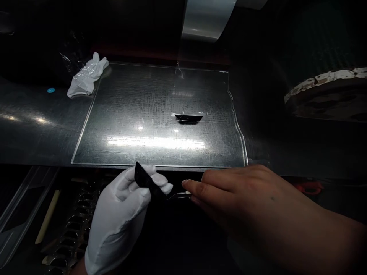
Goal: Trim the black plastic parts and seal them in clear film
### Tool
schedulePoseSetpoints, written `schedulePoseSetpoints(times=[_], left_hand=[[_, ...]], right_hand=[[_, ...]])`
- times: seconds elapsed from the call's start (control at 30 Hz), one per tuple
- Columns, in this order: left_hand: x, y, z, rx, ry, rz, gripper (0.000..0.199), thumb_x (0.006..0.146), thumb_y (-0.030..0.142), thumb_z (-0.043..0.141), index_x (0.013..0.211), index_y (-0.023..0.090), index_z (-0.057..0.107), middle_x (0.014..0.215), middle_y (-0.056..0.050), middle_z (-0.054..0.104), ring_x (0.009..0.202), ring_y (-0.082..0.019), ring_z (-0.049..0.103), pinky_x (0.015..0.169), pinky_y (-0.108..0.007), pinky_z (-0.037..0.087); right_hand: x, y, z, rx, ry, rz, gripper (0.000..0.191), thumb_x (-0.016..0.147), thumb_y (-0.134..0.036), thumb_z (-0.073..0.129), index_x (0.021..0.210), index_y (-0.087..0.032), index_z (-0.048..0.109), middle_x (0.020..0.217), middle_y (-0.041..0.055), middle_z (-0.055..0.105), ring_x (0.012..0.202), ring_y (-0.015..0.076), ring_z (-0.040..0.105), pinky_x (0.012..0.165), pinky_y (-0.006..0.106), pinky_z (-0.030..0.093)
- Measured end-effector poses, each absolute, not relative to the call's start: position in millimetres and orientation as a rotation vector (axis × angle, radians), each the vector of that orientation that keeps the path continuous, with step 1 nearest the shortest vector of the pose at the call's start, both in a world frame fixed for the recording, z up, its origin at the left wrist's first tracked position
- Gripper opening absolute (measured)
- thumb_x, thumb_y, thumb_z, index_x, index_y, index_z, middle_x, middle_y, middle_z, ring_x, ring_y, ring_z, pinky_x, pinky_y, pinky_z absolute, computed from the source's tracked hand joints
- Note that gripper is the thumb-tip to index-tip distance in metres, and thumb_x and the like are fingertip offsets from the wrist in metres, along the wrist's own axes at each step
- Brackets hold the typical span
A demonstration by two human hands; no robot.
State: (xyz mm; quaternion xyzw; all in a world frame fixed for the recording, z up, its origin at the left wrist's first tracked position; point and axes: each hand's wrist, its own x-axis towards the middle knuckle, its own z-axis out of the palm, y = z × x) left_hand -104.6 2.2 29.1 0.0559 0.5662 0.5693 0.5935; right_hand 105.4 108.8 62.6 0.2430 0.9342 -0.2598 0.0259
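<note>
In a white glove, my left hand [123,214] pinches a small black wedge-shaped piece [146,179] between thumb and fingers, just below the table's front edge. My bare right hand [237,194] is closed around a thin, light-coloured tool with a slim metal tip [179,196]; its exact kind I cannot make out. That tip points left and meets or nearly meets the piece's lower right end. Beyond both hands, a similar black piece [189,119] lies on a scratched clear sheet [129,95], with clear film around it.
A crumpled white glove [87,76] lies at the sheet's far left corner, near a blue round sticker [51,90]. Below the table edge on the left are a row of curved clear parts [70,233] and a yellowish strip [48,217]. Something red [311,187] lies at right.
</note>
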Motion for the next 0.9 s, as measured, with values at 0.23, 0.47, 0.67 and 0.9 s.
schedulePoseSetpoints(times=[0.23,0.47,0.67,0.9], left_hand=[[-102,-2,34,0.247,1.461,1.365,0.024,0.079,0.024,0.088,0.101,0.027,0.079,0.089,-0.003,0.082,0.083,-0.023,0.079,0.074,-0.027,0.066],[-104,-11,23,0.483,1.408,1.586,0.025,0.075,0.043,0.091,0.095,0.032,0.081,0.089,0.001,0.082,0.089,-0.026,0.079,0.085,-0.038,0.068],[-99,-12,30,0.56,1.515,1.623,0.023,0.071,0.04,0.094,0.09,0.034,0.083,0.085,0.005,0.083,0.086,-0.022,0.08,0.082,-0.029,0.068],[-94,-17,31,0.622,1.567,1.631,0.021,0.075,0.033,0.093,0.092,0.031,0.083,0.091,0.003,0.085,0.094,-0.022,0.08,0.093,-0.03,0.065]], right_hand=[[110,101,65,0.888,2.906,-1.016,0.021,0.107,-0.03,0.057,0.123,-0.034,0.07,0.085,-0.0039,0.07,0.064,0.0121,0.062,0.059,0.025,0.045],[111,108,66,0.857,2.92,-1.101,0.034,0.109,-0.032,0.052,0.142,-0.037,0.061,0.104,0.0001,0.071,0.087,0.0157,0.067,0.07,0.027,0.053],[108,107,65,0.869,2.897,-1.118,0.034,0.11,-0.035,0.052,0.143,-0.039,0.06,0.103,-0.0005,0.07,0.087,0.0156,0.065,0.068,0.027,0.052],[104,106,59,0.881,2.971,-0.929,0.033,0.11,-0.036,0.052,0.141,-0.035,0.061,0.101,-0.0004,0.069,0.088,0.0164,0.063,0.069,0.031,0.049]])
